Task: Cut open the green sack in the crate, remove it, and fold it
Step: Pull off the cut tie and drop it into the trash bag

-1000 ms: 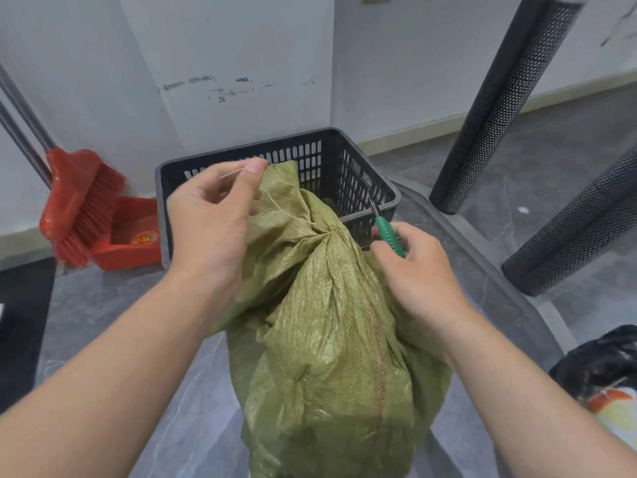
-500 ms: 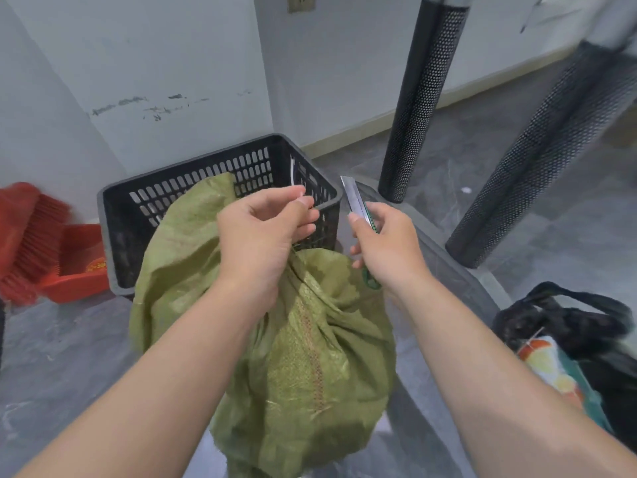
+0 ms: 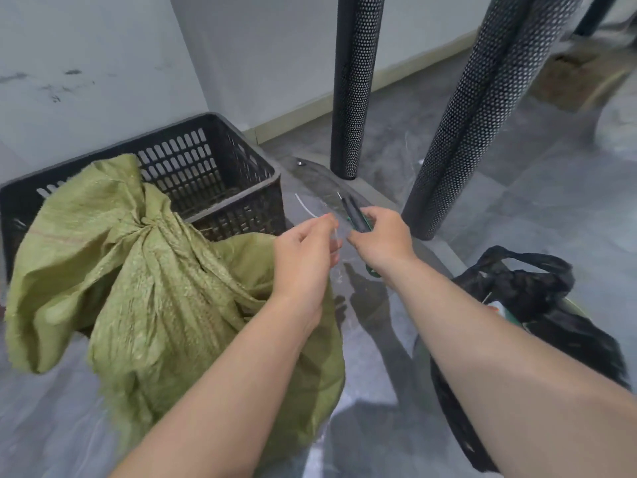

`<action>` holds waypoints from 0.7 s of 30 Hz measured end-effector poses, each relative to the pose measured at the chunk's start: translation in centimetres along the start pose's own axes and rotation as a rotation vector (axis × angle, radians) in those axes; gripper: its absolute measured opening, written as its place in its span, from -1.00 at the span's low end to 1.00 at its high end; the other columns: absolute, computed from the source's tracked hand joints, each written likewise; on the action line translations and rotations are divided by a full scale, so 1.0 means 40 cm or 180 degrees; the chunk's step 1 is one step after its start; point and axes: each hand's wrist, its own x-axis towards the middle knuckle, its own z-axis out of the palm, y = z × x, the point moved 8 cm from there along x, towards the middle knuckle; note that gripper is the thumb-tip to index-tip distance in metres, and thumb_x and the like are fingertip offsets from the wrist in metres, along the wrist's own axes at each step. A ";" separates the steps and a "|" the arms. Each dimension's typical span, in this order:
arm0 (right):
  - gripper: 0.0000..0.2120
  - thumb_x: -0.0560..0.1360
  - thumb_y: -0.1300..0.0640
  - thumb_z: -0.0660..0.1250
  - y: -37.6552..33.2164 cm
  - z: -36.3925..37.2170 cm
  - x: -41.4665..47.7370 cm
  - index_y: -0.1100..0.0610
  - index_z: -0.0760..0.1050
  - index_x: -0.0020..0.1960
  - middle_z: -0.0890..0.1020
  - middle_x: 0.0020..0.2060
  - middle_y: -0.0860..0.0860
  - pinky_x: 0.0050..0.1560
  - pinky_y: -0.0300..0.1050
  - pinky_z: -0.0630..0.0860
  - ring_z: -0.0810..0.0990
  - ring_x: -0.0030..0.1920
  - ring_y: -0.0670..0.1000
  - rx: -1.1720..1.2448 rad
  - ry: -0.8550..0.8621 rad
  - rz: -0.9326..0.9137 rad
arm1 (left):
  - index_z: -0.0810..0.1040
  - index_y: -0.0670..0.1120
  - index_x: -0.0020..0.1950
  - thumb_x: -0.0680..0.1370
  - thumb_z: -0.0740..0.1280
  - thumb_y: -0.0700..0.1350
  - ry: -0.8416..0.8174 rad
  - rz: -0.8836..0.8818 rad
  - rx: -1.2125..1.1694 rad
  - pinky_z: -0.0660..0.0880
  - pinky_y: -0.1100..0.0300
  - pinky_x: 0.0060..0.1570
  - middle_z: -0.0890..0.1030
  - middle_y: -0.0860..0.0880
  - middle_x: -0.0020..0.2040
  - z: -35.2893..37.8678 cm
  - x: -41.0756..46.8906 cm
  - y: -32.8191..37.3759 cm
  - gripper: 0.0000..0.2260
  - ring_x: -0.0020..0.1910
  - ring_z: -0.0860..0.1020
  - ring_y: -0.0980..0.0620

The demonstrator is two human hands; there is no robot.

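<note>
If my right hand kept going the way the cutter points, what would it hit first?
Probably the black perforated post. The right hand aims the green utility knife up and away across bare tabletop, though depth is unclear.

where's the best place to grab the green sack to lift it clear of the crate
Probably the gathered neck, where the sack bunches into a narrow knot-like waist. Fingers can close right round it there, unlike the wide loose body below. Come from above and the near side: the crate wall stands behind it, and the flap above the neck leans back against the crate. The left hand is nearest.
</note>
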 end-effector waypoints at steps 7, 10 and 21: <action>-0.79 0.43 0.19 0.35 0.204 0.118 0.037 0.01 0.65 0.02 0.60 0.02 0.19 -0.34 -0.13 0.42 0.61 -0.16 0.19 -0.0324 -0.0118 0.0512 | 0.62 0.04 0.01 0.67 0.23 0.05 -0.0261 -0.0596 0.0322 0.55 0.19 0.02 0.65 0.17 -0.15 0.043 0.006 -0.150 -0.80 -0.10 0.62 0.15; -0.78 0.43 0.19 0.36 0.273 0.160 0.037 -0.02 0.65 0.03 0.61 0.02 0.18 -0.17 -0.07 0.48 0.60 -0.12 0.21 -0.0483 -0.0077 0.0676 | 0.53 0.08 -0.08 0.71 0.14 0.11 -0.0532 -0.0846 0.0433 0.47 0.41 -0.32 0.62 0.30 -0.45 0.063 -0.001 -0.200 -0.73 -0.37 0.58 0.31; -0.77 0.49 0.17 0.42 0.493 0.247 -0.049 -0.03 0.55 0.11 0.62 0.03 0.05 -0.05 0.01 0.61 0.63 -0.02 0.18 -0.0507 0.0114 0.1150 | 0.45 0.07 0.44 0.65 0.13 0.28 -0.0687 -0.1141 0.0443 0.38 0.23 0.25 0.55 0.22 0.18 0.095 -0.004 -0.227 -0.54 0.15 0.54 0.22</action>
